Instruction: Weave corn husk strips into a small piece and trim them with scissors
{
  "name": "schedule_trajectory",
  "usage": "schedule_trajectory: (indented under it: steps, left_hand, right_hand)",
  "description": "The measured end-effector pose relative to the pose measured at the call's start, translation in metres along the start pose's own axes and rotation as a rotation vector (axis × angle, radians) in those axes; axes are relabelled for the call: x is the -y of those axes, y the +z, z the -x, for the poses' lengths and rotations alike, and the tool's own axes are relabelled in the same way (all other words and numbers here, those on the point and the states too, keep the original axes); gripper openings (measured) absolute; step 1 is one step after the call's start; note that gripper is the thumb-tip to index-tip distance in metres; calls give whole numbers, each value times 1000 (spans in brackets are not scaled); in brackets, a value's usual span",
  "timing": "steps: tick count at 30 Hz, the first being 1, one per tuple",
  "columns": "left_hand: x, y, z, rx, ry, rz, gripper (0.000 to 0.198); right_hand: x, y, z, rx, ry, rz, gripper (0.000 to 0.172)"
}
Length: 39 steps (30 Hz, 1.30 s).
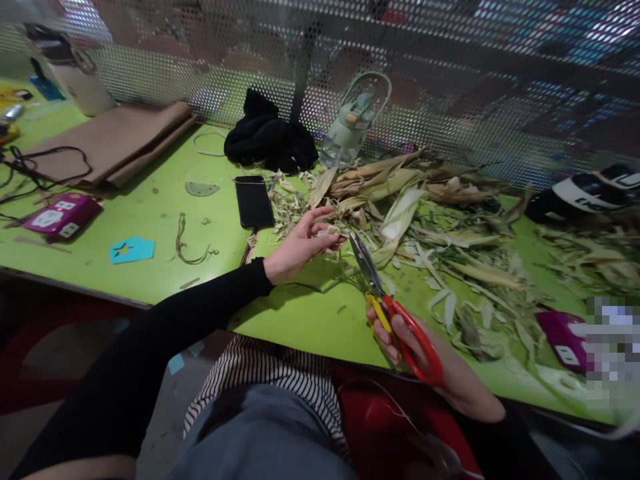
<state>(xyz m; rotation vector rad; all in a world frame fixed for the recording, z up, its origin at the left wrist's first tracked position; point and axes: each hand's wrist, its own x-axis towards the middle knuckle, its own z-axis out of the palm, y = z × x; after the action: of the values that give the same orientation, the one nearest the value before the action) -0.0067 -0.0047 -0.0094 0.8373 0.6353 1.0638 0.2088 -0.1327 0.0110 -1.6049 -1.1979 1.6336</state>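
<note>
My right hand [410, 343] is wrapped round scissors [367, 263] with red handles and a yellow part between them. The blades point up and away, their tips just right of my left hand. My left hand [300, 247] has its fingers curled over the near edge of the husk pile, thumb and fingertips pinching a small pale strip of corn husk [334, 231]. Beyond both hands lie dried corn husks [400, 180], whole leaves mixed with many cut shreds. A black phone [254, 202] lies flat to the left of the pile.
Behind the husks stand a pale green bottle [347, 127] and a black cloth [270, 137], against a perforated metal screen [450, 73]. Brown paper [115, 140], a purple box [65, 215] and a blue tag [131, 250] are leftward. A black bottle [583, 193] lies at right.
</note>
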Motion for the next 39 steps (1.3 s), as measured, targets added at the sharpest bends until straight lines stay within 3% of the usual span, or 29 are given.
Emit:
schedule_trajectory:
  steps: [9,18,25,31,39]
  left_hand:
    - [3,-3,-2,25,19,47,48]
    - [6,0,-2,2,-30,93,38]
    - [7,-4,-4,11,-30,-31,38]
    - [9,-2,-3,79,-140,18,20]
    - [9,0,-2,71,-66,68,17]
  right_hand:
    - [-3,2,0,14,2,-76,50]
    - [-4,2,-3,10,-8,24,56]
    - [0,4,-4,28,13,70,59]
    - [7,2,-4,4,20,77,60]
    - [9,-1,-2,30,36,150,65]
